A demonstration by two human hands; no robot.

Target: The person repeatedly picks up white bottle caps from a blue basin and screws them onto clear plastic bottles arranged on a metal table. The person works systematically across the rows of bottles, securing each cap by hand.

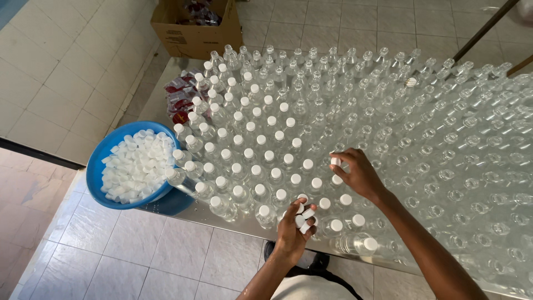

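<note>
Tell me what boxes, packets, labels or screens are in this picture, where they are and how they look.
Cardboard box: on the tiled floor beyond the table's far left corner, brown, open-topped, with dark red items inside.
Packets: red and white, lying at the table's left edge beside the capped bottles.
Clear bottles: no labels seen.
Screens or signs: none.

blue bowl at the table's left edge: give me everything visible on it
The blue bowl is round, looks like plastic, and sits upright at the table's left edge, partly overhanging the tiled floor. It is heaped with small white caps. Its right rim meets the nearest capped clear bottles. A second blue piece shows beneath it; what it is cannot be told. Neither hand touches it.
</note>
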